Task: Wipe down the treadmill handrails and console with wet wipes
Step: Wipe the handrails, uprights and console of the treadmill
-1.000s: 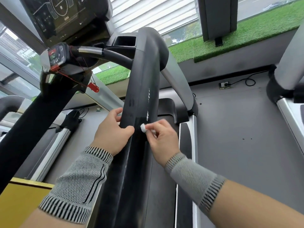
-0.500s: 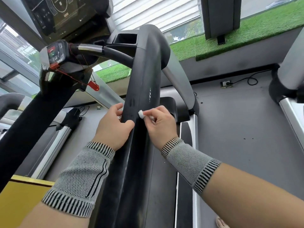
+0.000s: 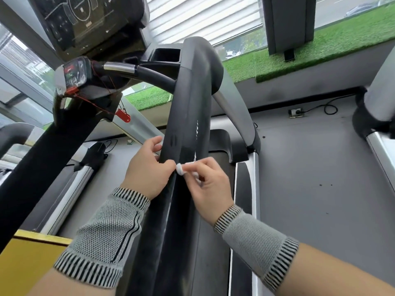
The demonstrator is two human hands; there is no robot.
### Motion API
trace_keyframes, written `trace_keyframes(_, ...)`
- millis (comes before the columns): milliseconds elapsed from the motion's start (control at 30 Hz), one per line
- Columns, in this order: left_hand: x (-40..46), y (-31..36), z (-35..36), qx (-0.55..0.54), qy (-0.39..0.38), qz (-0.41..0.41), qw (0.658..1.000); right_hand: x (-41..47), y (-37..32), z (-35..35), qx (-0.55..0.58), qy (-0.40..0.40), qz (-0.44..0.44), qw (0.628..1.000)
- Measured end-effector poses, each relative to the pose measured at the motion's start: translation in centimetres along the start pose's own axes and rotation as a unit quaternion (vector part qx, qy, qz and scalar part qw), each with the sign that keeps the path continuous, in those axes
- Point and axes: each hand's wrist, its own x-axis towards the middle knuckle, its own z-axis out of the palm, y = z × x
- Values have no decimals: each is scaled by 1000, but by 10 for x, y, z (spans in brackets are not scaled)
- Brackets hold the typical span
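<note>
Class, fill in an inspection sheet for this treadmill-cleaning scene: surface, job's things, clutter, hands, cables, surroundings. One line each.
Surface: black handrail runs up the middle of the view, with pale streaks along its right side.
Job's things: small wadded white wipe pressed to the handrail; console dark, at upper left.
Clutter: nothing seen.
Hands: left hand grips the handrail from the left; right hand pinches the wipe; both wrists wear knitted bands.
Cables: red safety cord with red clip hangs below the console; black cable coils from a floor socket.
Surroundings: grey floor, green turf ledge, window blinds, neighbouring treadmills either side.
</note>
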Motion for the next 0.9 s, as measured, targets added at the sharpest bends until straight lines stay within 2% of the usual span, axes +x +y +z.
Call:
trace_keyframes(133,-1,2,2,6,-2,9,1000,39,11,3,-30,10,87,996)
trace_keyframes(300,-1,3,-1,6,-12,8,1000,59,32,-17,23,66,250,966)
trace_keyframes(433,-3,2,0,9,-8,8,1000,58,39,-24,63,74,327,940)
trace_keyframes(633,-1,5,1,32,1,10,999,48,20,-17,137,38,303,942)
trace_keyframes(733,1,6,2,35,4,9,999,32,12,-15,110,8,257,960)
trace_keyframes(900,3,8,5,39,2,10,999,17,11,-7,63,20,157,985)
